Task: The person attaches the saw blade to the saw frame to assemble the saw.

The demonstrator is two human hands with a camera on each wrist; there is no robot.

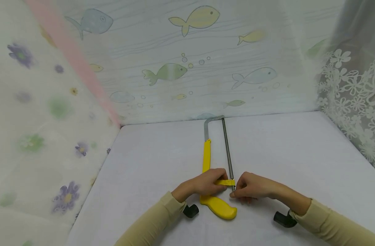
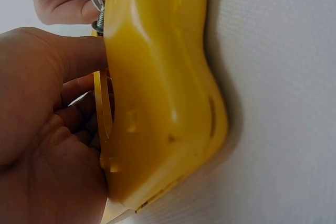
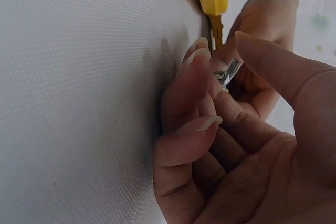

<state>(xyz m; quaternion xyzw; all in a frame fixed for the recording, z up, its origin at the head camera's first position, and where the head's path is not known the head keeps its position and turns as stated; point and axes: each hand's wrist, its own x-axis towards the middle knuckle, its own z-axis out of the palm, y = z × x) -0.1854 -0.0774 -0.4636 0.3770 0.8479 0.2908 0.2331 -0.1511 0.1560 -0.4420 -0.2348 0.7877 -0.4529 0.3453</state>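
Observation:
A hacksaw with a yellow handle (image 1: 221, 207) lies on the table, its grey metal frame end (image 1: 206, 129) pointing away. Its long dark metal blade (image 1: 227, 147) runs along the right side. My left hand (image 1: 209, 181) grips the yellow frame just above the handle, fingers curled inside it and around the short yellow crosspiece (image 1: 225, 182). At the crosspiece's right end, my right hand (image 1: 252, 186) pinches a small metal wing nut (image 2: 96, 0) on a threaded screw (image 2: 101, 17). In the right wrist view, the wing nut (image 3: 232, 68) shows beside the thumb, the other fingers curled below.
A white cloth covers the table (image 1: 153, 160). Behind it hangs a curtain (image 1: 212, 44) printed with fish, and a flowered curtain (image 1: 45, 119) stands on the left. Lacy white flowers (image 1: 359, 82) edge the right side. Black wrist devices (image 1: 285, 219) sit under both forearms.

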